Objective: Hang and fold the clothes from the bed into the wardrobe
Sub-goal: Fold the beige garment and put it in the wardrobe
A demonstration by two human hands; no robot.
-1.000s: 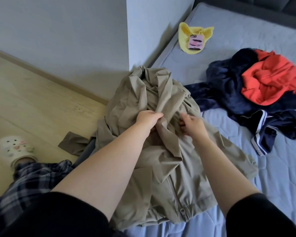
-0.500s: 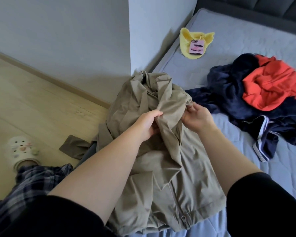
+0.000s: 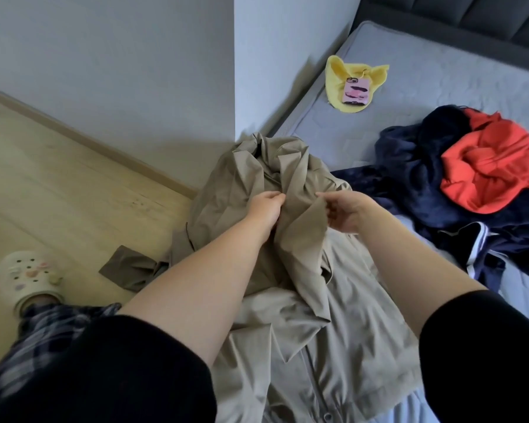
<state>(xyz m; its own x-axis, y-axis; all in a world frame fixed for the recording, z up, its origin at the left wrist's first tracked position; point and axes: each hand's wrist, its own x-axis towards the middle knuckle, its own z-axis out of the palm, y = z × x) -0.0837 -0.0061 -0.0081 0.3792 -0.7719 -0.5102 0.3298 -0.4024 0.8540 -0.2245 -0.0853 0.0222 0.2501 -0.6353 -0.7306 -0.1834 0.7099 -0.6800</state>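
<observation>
A beige jacket [image 3: 303, 300] lies bunched over the near left corner of the bed [image 3: 440, 71], one sleeve trailing onto the floor. My left hand [image 3: 264, 206] grips a fold of its upper part. My right hand [image 3: 345, 210] pinches the edge of a flap of the same jacket just to the right. A heap of dark navy clothes [image 3: 409, 178] with an orange-red garment [image 3: 492, 169] on top sits further right on the mattress. The wardrobe is out of view.
A yellow cloth [image 3: 336, 77] with a pink phone [image 3: 356, 91] on it lies near the bed's far left edge. A white wall corner [image 3: 235, 87] stands beside the bed. Wooden floor spreads left, with my cream clog [image 3: 28, 276] on it.
Both hands have shifted up along the jacket; the right hand moved from the crumpled cloth to pinching a flap edge. The jacket's top has been drawn up slightly.
</observation>
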